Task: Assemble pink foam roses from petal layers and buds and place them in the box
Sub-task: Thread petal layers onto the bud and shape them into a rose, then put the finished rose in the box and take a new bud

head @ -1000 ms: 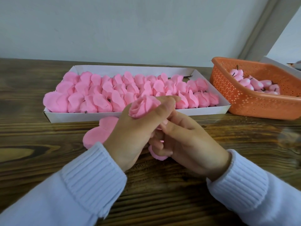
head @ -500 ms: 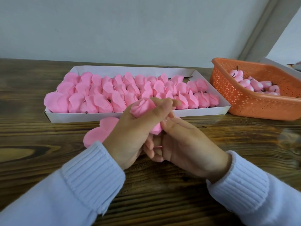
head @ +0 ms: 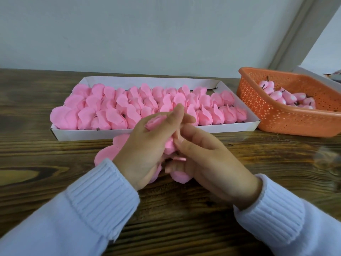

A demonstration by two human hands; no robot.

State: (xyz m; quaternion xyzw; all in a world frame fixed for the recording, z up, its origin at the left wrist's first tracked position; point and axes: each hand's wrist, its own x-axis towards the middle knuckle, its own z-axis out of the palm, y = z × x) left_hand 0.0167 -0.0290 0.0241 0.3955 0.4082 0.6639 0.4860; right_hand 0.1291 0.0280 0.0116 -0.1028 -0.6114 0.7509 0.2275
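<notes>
Fingers (head: pixel 177 115) of the left hand (head: pixel 145 150) are curled round a pink foam rose (head: pixel 154 122), held just above the worktop (head: pixel 184 218) and right in front of the white box (head: pixel 166 133). The rose looks soft, with petals rolled tight at the top. The right hand (head: pixel 206 159) comes in from the side and pinches the pink petal part (head: pixel 170 145) under the rose. More pink foam (head: pixel 180 176) peeks out below both hands, partly hidden. Flat petal layers (head: pixel 107 154) lie on the worktop behind the left hand, which covers some of them. The box is full of pink roses (head: pixel 129 106) in rows. An orange basket (head: pixel 276 119) with pink buds (head: pixel 280 96) stands just right of the box
</notes>
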